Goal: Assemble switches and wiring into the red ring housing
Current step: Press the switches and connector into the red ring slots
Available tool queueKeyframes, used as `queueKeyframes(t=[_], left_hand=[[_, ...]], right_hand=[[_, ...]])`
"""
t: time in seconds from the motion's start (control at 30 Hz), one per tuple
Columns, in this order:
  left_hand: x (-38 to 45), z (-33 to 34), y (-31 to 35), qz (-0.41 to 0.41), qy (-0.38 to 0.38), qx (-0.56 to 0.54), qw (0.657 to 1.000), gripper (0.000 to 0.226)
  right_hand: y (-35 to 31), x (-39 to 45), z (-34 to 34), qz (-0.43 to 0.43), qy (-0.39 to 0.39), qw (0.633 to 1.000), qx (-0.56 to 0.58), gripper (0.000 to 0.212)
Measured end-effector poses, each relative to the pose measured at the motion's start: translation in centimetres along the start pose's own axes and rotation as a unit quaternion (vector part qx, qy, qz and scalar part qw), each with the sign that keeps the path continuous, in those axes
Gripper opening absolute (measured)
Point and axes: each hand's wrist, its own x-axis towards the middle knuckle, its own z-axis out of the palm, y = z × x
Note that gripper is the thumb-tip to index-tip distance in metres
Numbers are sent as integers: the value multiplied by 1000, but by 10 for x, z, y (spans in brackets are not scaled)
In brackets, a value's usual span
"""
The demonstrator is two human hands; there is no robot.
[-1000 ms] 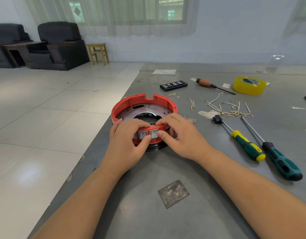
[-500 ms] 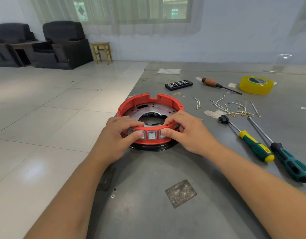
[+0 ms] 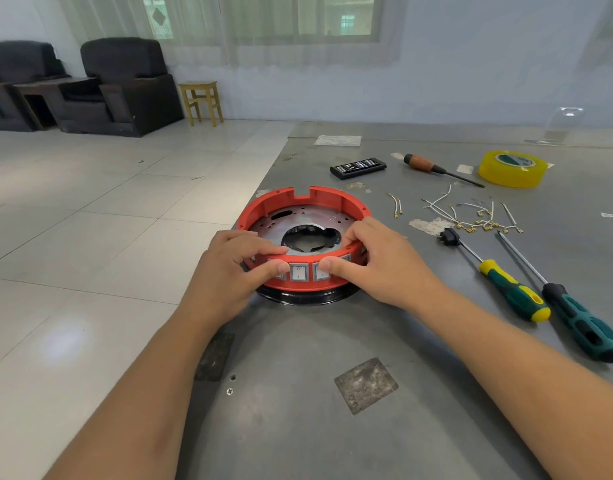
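Observation:
The red ring housing (image 3: 319,199) lies flat on the grey table near its left edge, on a black base, with a metal plate inside. Grey rocker switches (image 3: 299,273) sit in its near wall. My left hand (image 3: 229,275) grips the near-left wall, fingers over the rim and thumb pressed on a switch. My right hand (image 3: 374,261) grips the near-right wall the same way, its thumb on another switch. Loose white wires with brass terminals (image 3: 471,216) lie to the right of the housing.
Two green-handled screwdrivers (image 3: 512,296) (image 3: 582,320) lie at the right. A wooden-handled screwdriver (image 3: 422,164), a black bit case (image 3: 358,168) and a yellow tape roll (image 3: 512,168) lie further back. The table's left edge (image 3: 256,188) drops to a tiled floor.
The view has shifted, so the housing now sits further right and lower in the picture. Both hands have slid apart along the near wall, uncovering the middle switch.

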Motion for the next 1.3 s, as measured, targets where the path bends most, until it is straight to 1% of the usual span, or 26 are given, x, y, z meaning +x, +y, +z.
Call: queueKeyframes(t=[0.1,0.27,0.47,0.5,0.6,0.7,0.77,0.83,0.93,1.03,1.07,1.1,1.17,1.2,1.3], left_hand=[[1,0,1,-2,1,1,1000,26],[-2,5,5,0,-13,-15,1000,26],[-2,13,9,14,13,5,1000,21],[-1,13,9,16,13,3,1000,21],[-2,13,8,23,15,7,1000,36],[-6,15,9,33,8,3,999,30],[-9,19,13,49,-1,5,999,33],[-10,24,17,67,-3,11,998,36],[-10,28,21,73,-18,20,997,39],[-10,25,18,59,-43,-22,997,35],[-9,24,17,51,-53,-48,996,33],[-9,22,14,48,-63,-70,994,32],[-8,20,11,47,-72,-90,992,31],[-7,20,11,42,-71,-89,993,32],[-6,17,13,14,-37,-77,996,33]], right_hand=[[3,1,1,-5,4,1000,2,54],[4,-2,3,-18,12,1000,2,55],[6,0,4,-11,11,1000,8,55],[6,0,4,-9,13,1000,6,56],[5,1,3,-6,12,1000,1,60],[4,0,2,-9,16,1000,-9,60],[1,0,-3,-10,20,999,-31,62],[2,-1,-11,-6,20,1000,-16,64],[8,-5,-26,-26,30,997,59,57],[23,-7,-36,-58,73,995,36,44],[31,-6,-38,-48,68,996,23,42],[37,-5,-40,-30,46,998,14,44],[48,-5,-41,3,-11,1000,9,53],[50,-6,-41,7,-22,1000,10,55],[50,-11,-40,-3,-4,1000,-18,53]])
